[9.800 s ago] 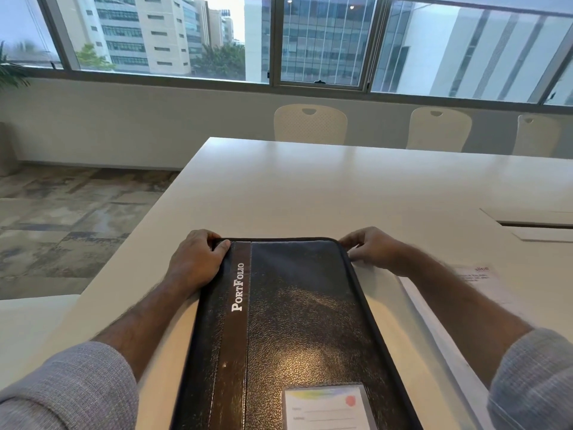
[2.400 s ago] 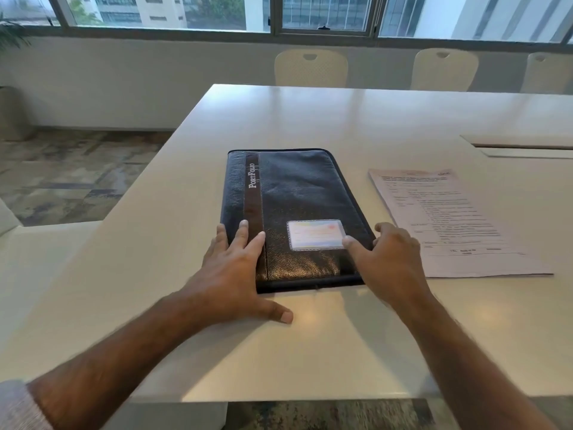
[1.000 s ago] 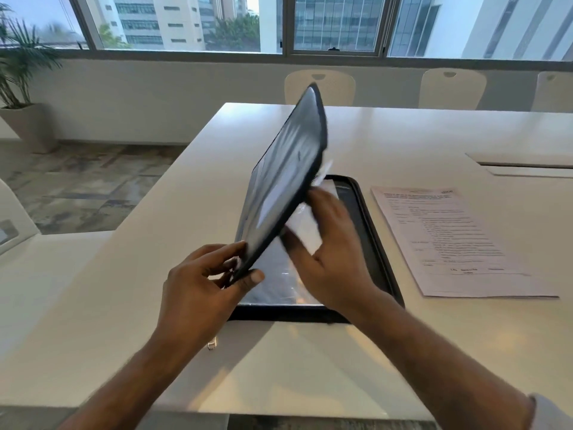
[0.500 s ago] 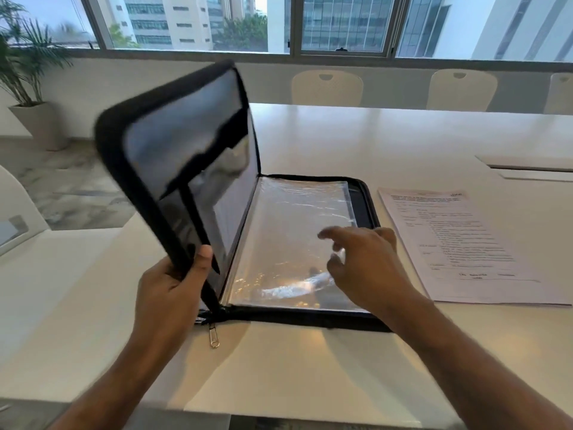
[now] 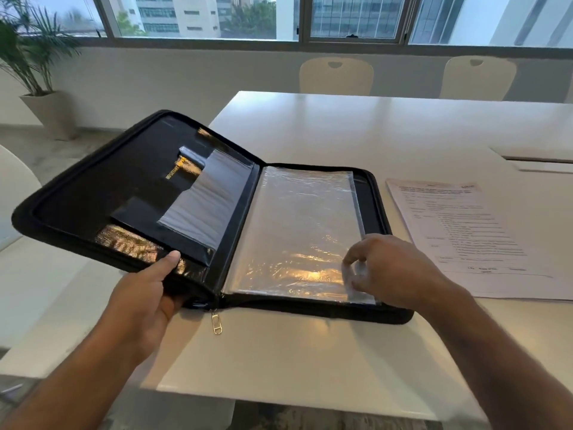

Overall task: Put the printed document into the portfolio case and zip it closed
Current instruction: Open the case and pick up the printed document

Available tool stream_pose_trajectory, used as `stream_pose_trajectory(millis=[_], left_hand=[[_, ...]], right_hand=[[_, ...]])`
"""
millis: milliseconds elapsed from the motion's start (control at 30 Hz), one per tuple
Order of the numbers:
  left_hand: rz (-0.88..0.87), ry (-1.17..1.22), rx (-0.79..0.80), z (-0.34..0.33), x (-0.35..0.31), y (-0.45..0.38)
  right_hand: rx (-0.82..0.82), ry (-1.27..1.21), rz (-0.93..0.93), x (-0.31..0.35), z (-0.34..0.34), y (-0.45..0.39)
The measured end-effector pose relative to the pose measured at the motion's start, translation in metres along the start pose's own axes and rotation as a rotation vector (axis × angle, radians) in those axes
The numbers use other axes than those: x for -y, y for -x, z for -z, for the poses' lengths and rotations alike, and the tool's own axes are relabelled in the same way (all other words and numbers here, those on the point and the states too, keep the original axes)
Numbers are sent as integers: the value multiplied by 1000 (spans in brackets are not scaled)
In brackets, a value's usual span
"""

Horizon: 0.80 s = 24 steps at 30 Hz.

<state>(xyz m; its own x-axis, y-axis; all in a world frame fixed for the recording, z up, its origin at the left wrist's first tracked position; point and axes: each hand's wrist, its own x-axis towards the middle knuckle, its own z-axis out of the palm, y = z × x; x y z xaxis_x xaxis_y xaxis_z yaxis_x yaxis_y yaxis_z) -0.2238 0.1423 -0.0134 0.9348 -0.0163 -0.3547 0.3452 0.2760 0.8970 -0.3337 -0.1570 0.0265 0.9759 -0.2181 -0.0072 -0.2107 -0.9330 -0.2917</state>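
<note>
Case [image 5: 102, 193]: we see it unzipped and lying open on the white table [image 5: 387, 131]; the right half rests flat, the left half is tilted up and hangs past the table's left edge.
Left hand [image 5: 145, 299]: we see it clamped on the near edge of the left half, thumb on the inner lining, fingers hidden underneath.
Right hand [image 5: 393, 271]: we see thumb and forefinger pinched on the near right corner of the top clear sleeve [image 5: 297, 225], the corner lifted slightly; motion blur hides the other fingers.
Sleeves: we see a stack filling the right half, glare on the plastic.
Zipper pull [image 5: 216, 321]: we see it lying on the table at the near end of the spine.
Document [image 5: 474, 237]: we see it flat on the table just right of the case, apart from it, outside the case, untouched by either hand.
</note>
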Motion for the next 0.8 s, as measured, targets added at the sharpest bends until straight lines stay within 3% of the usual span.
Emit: stream_pose_trajectory(millis=[167,267,367,500,567,633,733,800], left_hand=[[107,106,22,5,-2,-2],[54,12,-15,6,-1,12],[-204,-237,-275,6,5,30],[-733,-476,-611,-4,4,50],[-941,-632,-544,-11,2,49],[-1028,-835,-329,-18,-3,40],[-1032,-1157,6,-34,-8,18],[-961,-1356,130,-42,-9,1]], right_hand=[[9,-11,-1,-1,0,1],[17,-26,-8,-1,0,1],[26,-31,-18,0,0,0],[34,-31,-48,4,-1,-3],[37,-36,-50,3,-1,-3],[35,-45,-41,2,-1,-3],[22,-56,-23,-1,-2,-3],[1,-58,-8,-3,-3,-3]])
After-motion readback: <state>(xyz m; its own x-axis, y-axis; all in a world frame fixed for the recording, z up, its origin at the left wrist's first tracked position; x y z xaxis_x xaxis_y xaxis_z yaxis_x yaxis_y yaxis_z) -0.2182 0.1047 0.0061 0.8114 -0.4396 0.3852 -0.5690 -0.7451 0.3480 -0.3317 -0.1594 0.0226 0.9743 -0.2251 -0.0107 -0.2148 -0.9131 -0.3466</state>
